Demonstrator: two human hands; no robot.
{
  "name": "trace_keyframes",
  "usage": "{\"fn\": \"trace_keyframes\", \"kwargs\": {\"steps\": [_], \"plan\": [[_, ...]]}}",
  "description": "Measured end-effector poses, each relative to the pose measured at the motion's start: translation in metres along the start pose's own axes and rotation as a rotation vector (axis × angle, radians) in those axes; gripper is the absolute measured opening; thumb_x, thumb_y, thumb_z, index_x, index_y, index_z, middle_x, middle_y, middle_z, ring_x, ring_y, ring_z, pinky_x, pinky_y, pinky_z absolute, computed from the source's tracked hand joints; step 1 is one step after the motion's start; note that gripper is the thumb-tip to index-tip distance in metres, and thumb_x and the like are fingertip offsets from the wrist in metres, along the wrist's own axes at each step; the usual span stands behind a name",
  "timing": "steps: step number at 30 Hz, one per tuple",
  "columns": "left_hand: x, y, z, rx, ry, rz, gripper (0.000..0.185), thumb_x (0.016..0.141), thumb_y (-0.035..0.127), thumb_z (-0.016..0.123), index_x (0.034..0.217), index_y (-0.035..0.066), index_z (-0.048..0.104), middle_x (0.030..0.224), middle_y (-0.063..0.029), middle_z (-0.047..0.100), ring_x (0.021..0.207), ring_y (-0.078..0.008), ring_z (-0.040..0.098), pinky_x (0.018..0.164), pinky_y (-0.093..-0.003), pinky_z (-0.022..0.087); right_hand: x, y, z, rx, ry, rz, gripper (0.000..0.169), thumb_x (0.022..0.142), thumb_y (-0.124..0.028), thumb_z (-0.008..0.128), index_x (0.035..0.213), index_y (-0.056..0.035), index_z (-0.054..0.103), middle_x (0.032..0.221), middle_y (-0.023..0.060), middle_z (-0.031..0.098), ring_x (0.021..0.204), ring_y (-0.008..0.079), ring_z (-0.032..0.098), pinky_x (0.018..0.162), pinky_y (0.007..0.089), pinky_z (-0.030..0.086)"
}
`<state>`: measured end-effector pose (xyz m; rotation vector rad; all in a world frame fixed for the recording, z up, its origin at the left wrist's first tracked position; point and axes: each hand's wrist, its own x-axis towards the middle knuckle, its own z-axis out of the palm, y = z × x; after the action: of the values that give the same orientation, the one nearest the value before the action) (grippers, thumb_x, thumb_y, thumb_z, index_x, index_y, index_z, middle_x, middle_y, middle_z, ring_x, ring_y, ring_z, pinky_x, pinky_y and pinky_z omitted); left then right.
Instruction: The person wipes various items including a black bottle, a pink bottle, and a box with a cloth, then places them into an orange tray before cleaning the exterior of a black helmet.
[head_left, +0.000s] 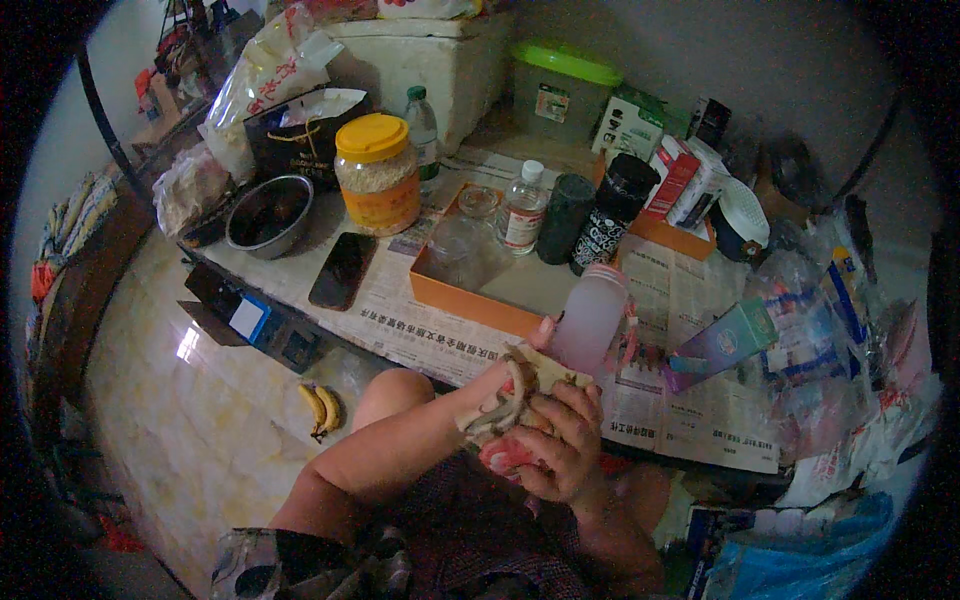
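Observation:
A frosted bottle with a pink cap ring and strap (589, 315) leans over the table's front edge, its lower part beside my hands. My left hand (541, 334) is mostly covered by a cream and brown patterned cloth (495, 409); its fingertips show against the bottle's side. My right hand (559, 442) has its fingers bent around the cloth, which has red patches at its lower end. Just behind the bottle is an orange-rimmed shallow box (472, 304) with a clear bottle (523, 210), a dark cylinder (566, 217), a black patterned tumbler (613, 214) and glass jars.
A phone (343, 271), a metal bowl (270, 217) and a yellow-lidded jar (379, 176) stand to the left on newspaper-covered table. A green-purple carton (724, 345) and plastic bags (810, 360) lie right. Bananas (320, 409) and an open dark box (259, 322) are on the floor.

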<state>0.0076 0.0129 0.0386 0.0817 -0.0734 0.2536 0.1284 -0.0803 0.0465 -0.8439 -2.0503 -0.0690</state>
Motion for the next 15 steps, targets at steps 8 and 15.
{"fn": "trace_keyframes", "kwargs": {"steps": [8,15], "plan": [[0.007,-0.003,-0.025,0.481,0.090,0.365,0.065,0.089,0.040,0.051,0.140,0.014,0.022,0.124,-0.0098,0.046,0.109,-0.0168,0.049,0.091,-0.0308,0.041,0.001,0.023,-0.010,0.010,0.087,0.076,0.028,0.075,-0.026,0.051,0.093,-0.0071,0.061,0.117,0.0134,0.050,0.114,0.0374,0.041,0.097,0.0534,0.028],[0.005,-0.025,-0.007,0.584,0.131,0.351,0.050,0.094,0.023,0.042,0.140,0.010,0.026,0.132,-0.0070,0.043,0.118,-0.0177,0.044,0.099,-0.0318,0.036,0.000,0.039,-0.025,-0.083,0.265,0.221,0.034,0.083,-0.020,0.037,0.105,-0.0021,0.054,0.127,0.0205,0.042,0.122,0.0423,0.034,0.101,0.0529,0.025]]}}
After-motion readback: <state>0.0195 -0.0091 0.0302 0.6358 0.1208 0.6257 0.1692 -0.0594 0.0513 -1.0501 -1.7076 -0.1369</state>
